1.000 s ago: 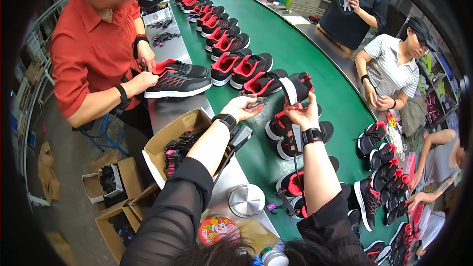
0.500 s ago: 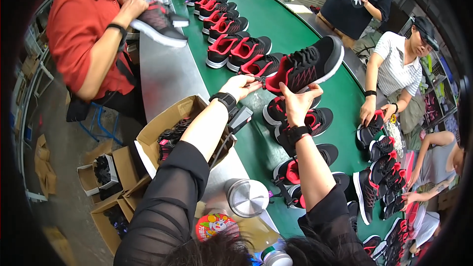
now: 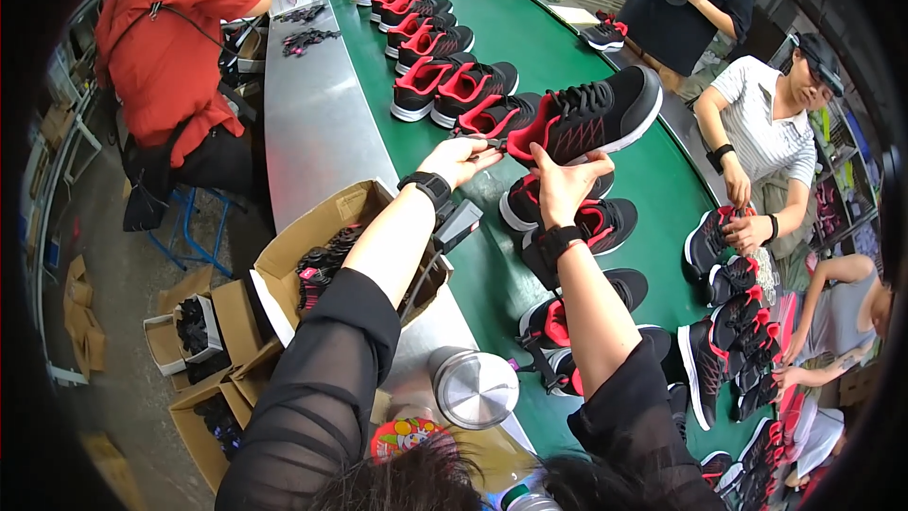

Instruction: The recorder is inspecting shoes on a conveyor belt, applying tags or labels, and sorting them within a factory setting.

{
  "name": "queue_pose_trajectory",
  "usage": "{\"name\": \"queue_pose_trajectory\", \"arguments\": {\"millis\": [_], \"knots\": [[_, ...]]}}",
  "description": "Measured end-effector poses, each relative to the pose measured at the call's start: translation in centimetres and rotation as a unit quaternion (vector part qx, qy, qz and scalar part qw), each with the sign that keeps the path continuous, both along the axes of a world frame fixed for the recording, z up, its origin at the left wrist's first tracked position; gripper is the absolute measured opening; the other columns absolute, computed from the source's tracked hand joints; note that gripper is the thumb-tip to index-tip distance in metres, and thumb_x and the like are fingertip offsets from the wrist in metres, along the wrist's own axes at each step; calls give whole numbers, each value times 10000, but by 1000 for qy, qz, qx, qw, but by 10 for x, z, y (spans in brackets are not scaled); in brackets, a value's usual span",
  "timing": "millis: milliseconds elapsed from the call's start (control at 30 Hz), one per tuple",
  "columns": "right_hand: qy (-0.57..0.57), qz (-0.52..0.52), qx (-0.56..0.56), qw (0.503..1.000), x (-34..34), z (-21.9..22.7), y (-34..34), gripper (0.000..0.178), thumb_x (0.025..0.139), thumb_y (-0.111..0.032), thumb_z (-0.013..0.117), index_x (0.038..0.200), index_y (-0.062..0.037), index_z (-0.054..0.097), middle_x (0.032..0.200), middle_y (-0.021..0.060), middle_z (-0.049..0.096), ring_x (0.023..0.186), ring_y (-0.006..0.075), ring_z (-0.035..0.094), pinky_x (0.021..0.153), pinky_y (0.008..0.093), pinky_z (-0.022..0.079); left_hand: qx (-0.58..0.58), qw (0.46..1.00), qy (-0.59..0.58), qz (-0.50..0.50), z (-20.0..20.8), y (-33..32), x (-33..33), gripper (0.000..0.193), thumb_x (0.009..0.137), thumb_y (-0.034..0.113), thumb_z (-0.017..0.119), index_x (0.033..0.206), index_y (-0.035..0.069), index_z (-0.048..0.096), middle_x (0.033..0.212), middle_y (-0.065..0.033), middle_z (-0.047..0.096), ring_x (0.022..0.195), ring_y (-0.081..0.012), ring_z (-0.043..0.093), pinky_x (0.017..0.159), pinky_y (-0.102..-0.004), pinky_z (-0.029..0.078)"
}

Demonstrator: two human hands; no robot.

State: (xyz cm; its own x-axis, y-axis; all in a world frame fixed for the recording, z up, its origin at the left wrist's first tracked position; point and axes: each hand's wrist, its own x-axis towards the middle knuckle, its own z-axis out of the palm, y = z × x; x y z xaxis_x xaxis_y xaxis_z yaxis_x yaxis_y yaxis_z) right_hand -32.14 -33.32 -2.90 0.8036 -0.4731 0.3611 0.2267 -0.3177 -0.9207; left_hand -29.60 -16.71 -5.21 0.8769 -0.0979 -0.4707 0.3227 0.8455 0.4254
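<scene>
A black sneaker with red lining and a white sole is held up over the green belt, its toe pointing to the upper right. My right hand grips it from below near the heel, thumb against the red collar. At the heel my left hand has its fingers pinched together on a small dark piece, too small to name. Just behind the held shoe, another sneaker stands on the belt. More sneakers rest under and beside my right forearm.
The green belt carries rows of sneakers. By my left arm, an open carton holds dark bundles on the metal ledge. A round metal lid is close in front. Co-workers stand on both sides, one in red.
My hands and the sneaker have barely moved. The person in red has turned away, and the shoe they held is out of sight. Dark bundles now show on the ledge; a sneaker appears at the far edge.
</scene>
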Motion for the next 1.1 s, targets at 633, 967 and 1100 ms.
{"name": "queue_pose_trajectory", "arguments": {"millis": [633,967,1100], "knots": [[196,355,78,911,-119,83,-120,356,895,-166,576,1195,17,518,1134,117,570,1022,175,570,852,293,506,532,809,-237,-79,12,122,-12,72,829,-51,506,894,-73,486,863,-186,538,816,-299,588,861,-465,517],[472,175,-160,849,-526,89,-271,193,753,-98,687,913,-7,630,827,97,659,683,180,606,667,297,494,622,664,-360,-205,287,-34,-298,327,922,183,481,1173,-25,515,1199,-116,534,1134,-192,488,1012,-334,320],[492,37,-220,842,-659,81,-252,421,658,-112,757,1035,-67,576,976,106,564,931,274,524,808,370,438,499,637,-470,-353,292,-98,-399,177,870,104,549,980,-23,607,987,-78,623,936,-142,562,834,-264,418]]}}
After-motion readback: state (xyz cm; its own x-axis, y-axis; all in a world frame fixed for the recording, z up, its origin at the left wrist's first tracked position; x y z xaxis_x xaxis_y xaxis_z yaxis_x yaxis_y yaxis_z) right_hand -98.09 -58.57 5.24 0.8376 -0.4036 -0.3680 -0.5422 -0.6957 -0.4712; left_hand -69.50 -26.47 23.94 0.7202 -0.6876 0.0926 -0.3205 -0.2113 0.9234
